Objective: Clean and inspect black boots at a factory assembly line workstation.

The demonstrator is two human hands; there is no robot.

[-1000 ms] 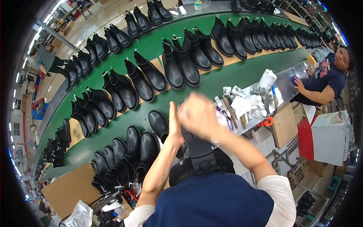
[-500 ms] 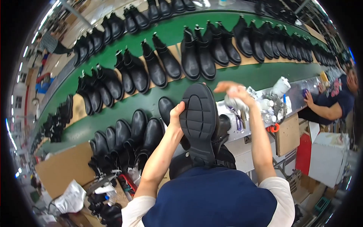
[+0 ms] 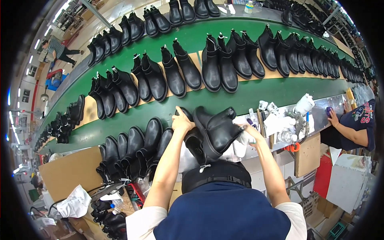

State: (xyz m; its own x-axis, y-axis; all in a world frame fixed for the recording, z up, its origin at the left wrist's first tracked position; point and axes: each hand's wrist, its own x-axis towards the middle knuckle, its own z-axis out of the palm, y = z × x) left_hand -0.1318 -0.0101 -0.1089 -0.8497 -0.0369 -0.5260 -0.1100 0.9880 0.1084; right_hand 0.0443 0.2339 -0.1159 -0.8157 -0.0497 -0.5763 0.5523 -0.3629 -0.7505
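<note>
A black ankle boot (image 3: 222, 130) is tipped on its side in front of my body, with its sole edge toward the left. My right hand (image 3: 251, 134) is closed at the top edge of its shaft, and a white cloth (image 3: 240, 147) hangs beneath that hand. Left of this boot lies a second black boot (image 3: 195, 143), its opening toward me and a pale tag at its near end. My left hand (image 3: 182, 122) grips this second boot near the toe, partly covering it; some fingers are hidden.
Boots stand in rows on the green conveyor (image 3: 168, 109), with several more (image 3: 150, 134) close on the left. White cloths (image 3: 276, 122), tools and a clear bottle (image 3: 286, 137) lie on the metal bench to the right. Orange-handled scissors (image 3: 295, 147) hang at its edge. A co-worker (image 3: 356, 128) works at right.
The boot that my left hand held sole-up has been turned onto its side. My right hand has come down to its shaft, while my left hand has shifted to the second boot.
</note>
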